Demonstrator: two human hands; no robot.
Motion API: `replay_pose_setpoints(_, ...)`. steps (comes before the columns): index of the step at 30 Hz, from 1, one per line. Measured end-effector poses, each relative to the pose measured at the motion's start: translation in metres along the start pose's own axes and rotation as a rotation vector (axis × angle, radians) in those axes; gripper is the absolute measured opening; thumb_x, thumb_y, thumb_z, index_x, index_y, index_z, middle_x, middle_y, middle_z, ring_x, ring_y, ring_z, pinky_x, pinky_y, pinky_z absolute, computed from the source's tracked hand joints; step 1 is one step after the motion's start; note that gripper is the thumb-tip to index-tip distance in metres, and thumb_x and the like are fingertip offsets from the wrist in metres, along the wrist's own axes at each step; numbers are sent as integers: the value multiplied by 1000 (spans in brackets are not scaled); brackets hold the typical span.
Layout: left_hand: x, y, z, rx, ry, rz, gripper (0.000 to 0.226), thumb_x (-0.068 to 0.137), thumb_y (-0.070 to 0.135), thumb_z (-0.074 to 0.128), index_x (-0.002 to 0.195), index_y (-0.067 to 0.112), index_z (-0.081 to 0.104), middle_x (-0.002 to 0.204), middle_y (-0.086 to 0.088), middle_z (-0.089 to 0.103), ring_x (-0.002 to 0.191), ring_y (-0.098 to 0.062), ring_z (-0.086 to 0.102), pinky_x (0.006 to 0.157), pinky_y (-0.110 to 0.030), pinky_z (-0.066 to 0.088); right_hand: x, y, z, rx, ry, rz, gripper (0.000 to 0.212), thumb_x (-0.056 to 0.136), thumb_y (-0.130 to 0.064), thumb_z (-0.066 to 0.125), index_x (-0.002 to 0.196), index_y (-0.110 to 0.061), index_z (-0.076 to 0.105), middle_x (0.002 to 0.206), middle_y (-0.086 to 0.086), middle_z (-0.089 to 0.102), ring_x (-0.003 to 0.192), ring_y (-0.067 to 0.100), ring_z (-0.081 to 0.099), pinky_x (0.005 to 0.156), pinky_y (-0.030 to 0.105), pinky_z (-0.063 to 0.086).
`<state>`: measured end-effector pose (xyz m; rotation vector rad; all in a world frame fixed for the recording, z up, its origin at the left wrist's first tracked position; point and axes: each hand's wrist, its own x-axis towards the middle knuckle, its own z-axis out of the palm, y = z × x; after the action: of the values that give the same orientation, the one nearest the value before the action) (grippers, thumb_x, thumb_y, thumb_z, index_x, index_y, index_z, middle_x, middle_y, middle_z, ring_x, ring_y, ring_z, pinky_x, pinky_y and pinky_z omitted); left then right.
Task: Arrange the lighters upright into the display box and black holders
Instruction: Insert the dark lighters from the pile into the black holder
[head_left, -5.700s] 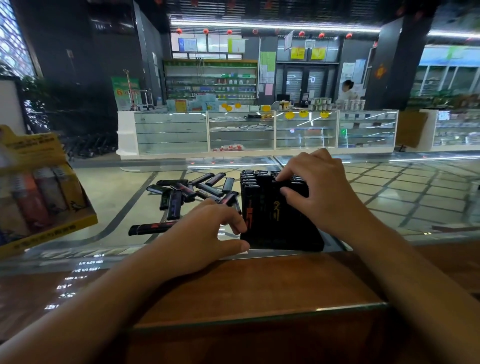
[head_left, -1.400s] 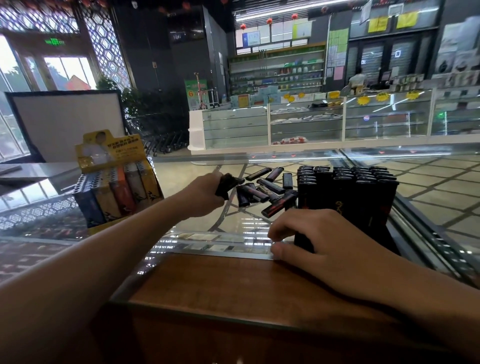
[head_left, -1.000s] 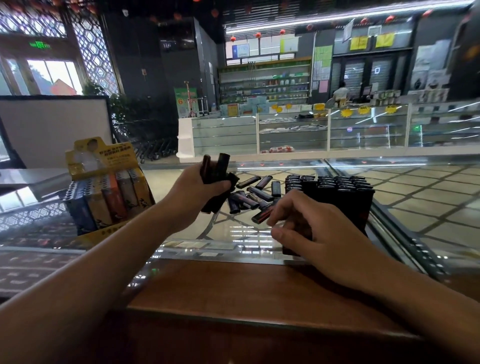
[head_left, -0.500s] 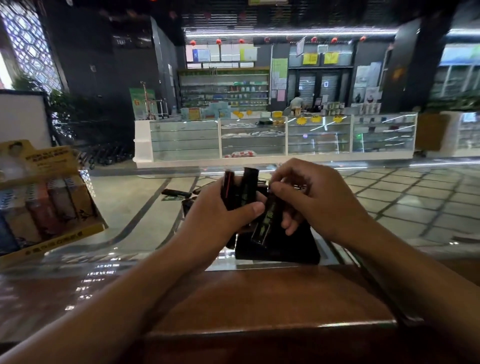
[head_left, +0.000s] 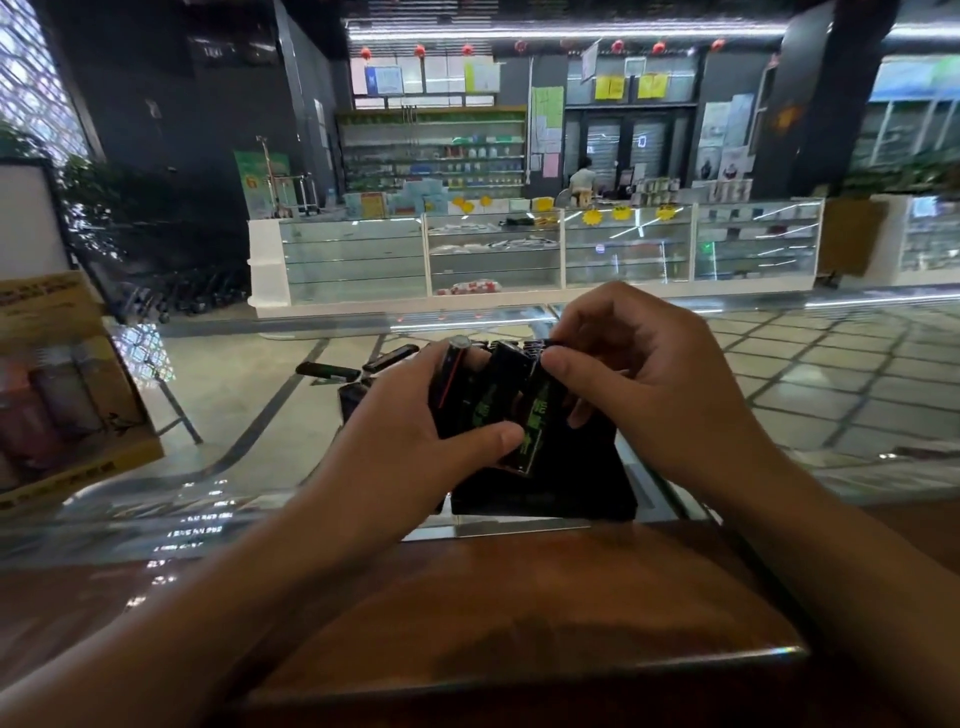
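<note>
Several black lighters (head_left: 470, 397) stand bunched in the left hand (head_left: 415, 441), thumb curled across their fronts; one shows a red edge stripe, another green markings too blurred to read. Right hand (head_left: 644, 384) pinches one green-printed lighter (head_left: 535, 415) between thumb and fingertips, just above the black holder (head_left: 571, 483) on the glass counter (head_left: 234, 415). Two loose lighters (head_left: 327, 370) lie flat beyond. At far left, a yellow cardboard display box (head_left: 62, 322) holds coloured lighters upright; its print is unreadable.
</note>
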<state>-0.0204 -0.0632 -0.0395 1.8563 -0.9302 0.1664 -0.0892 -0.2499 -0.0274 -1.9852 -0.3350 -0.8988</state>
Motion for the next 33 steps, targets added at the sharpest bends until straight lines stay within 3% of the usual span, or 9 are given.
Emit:
replay_pose_setpoints(3,1,4,-3,-212,34,9,25,83,4,73,102,17,64,94,7,75,83,-8,73,69,-20,58,0,0,-1,-8,15,-5,14,86,-10,73,92,-19,64,83,-3,70,73,12,71,61,22,56)
replay_pose_setpoints(6,2,2,-15,-242,135,18,20,87,6,69,103,10,60,87,-3,76,77,-17,75,68,-34,61,-1,2,-9,-15,148,8,12,87,-12,73,94,-17,64,86,-3,71,74,11,72,66,22,57)
replay_pose_setpoints(9,0,-6,-22,-191,98,-30,17,87,4,70,102,6,60,80,-3,74,68,-15,73,59,-21,54,-1,5,-15,-57,229,7,12,89,-11,71,98,-15,63,86,-5,70,79,9,70,72,23,58)
replay_pose_setpoints(12,-5,-13,-19,-34,5,-36,19,86,3,73,96,15,61,76,1,73,63,-11,71,60,-18,52,-1,8,-16,-91,234,13,13,89,-11,71,99,-13,62,87,-4,69,82,10,70,76,27,59)
replay_pose_setpoints(15,-10,-17,-16,295,-74,33,24,84,18,76,96,28,57,76,12,68,74,1,66,64,-13,47,-2,12,-17,-208,211,-8,12,88,-17,72,97,-16,63,86,-8,69,83,11,69,79,33,59)
replay_pose_setpoints(18,-14,-13,-16,493,-181,113,31,86,24,74,98,38,49,80,27,52,79,19,52,71,-3,41,-2,13,-16,-258,210,-39,14,86,-19,75,93,-17,63,83,-11,68,81,7,67,78,28,57)
replay_pose_setpoints(22,-15,-12,-15,553,-233,130,35,89,24,72,99,42,43,80,29,46,74,18,46,74,-1,38,-1,12,-8,-299,196,-100,13,86,-20,76,90,-18,63,82,-15,66,81,2,63,73,15,48)
replay_pose_setpoints(29,-15,-11,-18,541,-234,104,39,90,27,70,85,46,36,78,26,46,75,22,47,69,1,36,17,8,7,-490,85,-273,17,86,-21,75,90,-9,64,85,-1,67,80,8,57,74,15,41)
replay_pose_setpoints(33,-15,-9,-19,501,-259,97,35,91,26,68,91,46,38,83,26,50,76,12,50,69,-2,40,26,9,12,-571,20,-289,16,84,-22,76,87,-13,63,82,-3,62,80,11,52,74,25,41)
